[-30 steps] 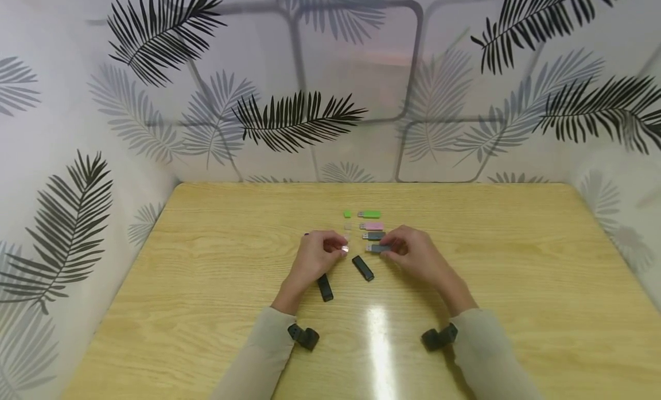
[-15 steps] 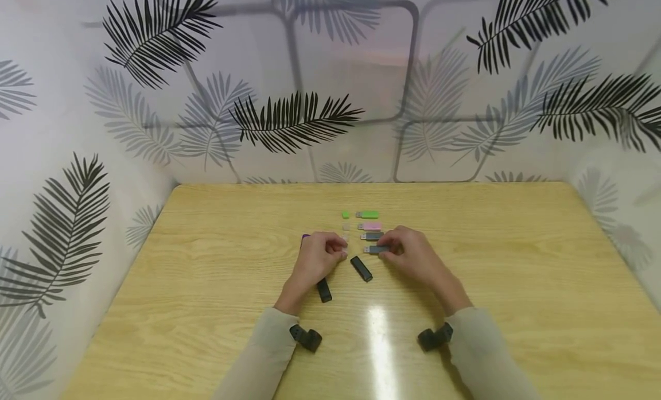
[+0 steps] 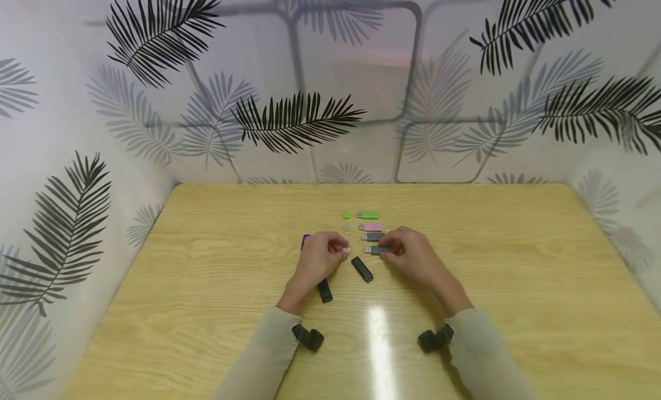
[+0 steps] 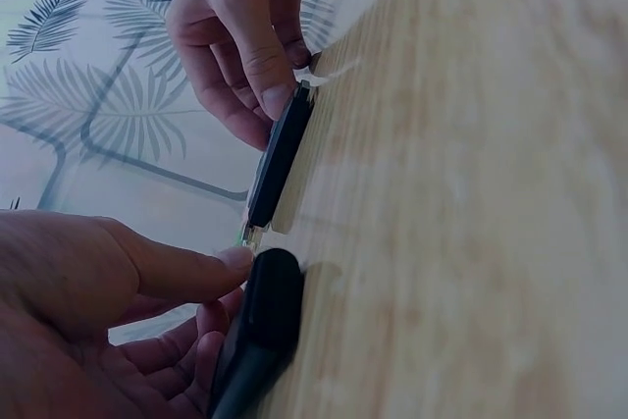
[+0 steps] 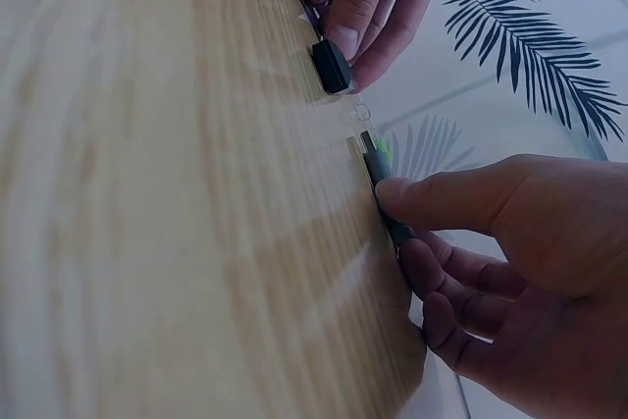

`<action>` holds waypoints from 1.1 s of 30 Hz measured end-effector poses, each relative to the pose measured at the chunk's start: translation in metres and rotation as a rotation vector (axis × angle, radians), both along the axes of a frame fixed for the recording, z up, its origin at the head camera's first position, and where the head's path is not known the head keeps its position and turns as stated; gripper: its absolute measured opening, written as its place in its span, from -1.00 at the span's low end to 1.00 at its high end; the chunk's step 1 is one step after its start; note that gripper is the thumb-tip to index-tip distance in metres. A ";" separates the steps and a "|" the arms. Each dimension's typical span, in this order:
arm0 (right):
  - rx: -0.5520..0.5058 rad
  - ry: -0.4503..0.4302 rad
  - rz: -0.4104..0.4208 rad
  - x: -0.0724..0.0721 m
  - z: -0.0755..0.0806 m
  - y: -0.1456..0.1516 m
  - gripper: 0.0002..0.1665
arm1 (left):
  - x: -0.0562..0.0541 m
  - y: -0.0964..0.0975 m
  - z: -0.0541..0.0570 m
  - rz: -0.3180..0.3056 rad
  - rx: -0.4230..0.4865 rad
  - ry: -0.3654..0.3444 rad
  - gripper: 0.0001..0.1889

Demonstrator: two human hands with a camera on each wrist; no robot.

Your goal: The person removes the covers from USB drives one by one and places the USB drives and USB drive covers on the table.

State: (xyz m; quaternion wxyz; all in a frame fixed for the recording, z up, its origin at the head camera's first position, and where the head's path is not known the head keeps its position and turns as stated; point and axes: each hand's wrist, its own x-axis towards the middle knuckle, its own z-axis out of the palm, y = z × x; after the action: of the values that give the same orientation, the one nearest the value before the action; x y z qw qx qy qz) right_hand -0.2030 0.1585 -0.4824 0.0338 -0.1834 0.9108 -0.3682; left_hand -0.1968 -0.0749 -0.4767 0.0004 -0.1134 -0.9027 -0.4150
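Note:
My left hand pinches a small clear cap between thumb and fingers, low over the table. To its right, my right hand holds a dark grey USB stick by its rear end, the metal plug pointing left toward the cap. A gap separates plug and cap. In the right wrist view the thumb lies along the grey stick. Just behind lies a second grey USB stick, then a pink one and a green one. A black USB stick lies in front, between the hands.
Left of the sticks sit a green cap and a clear cap. Another black stick lies beside my left wrist, and a purple item is mostly hidden behind that hand. A patterned wall borders the wooden table.
My left hand has shifted very slightly to the right, still pinching the clear cap. The right hand stays on the grey USB stick, almost still.

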 end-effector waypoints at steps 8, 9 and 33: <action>-0.006 -0.006 -0.025 0.002 0.004 0.001 -0.79 | 0.000 -0.003 0.000 -0.010 0.014 -0.008 -0.86; -0.011 -0.004 -0.024 0.003 0.005 0.001 -0.80 | 0.001 -0.004 0.000 -0.012 0.018 -0.008 -0.86; -0.020 -0.086 0.065 0.022 0.014 -0.019 -0.69 | 0.022 -0.029 0.006 -0.189 0.352 -0.098 -0.73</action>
State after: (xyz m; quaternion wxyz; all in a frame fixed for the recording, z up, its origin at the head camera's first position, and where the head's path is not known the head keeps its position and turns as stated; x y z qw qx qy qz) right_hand -0.1813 0.1395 -0.4686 0.0828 -0.1973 0.8984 -0.3835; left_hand -0.1751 -0.1040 -0.4711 -0.0628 -0.1752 -0.8004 -0.5698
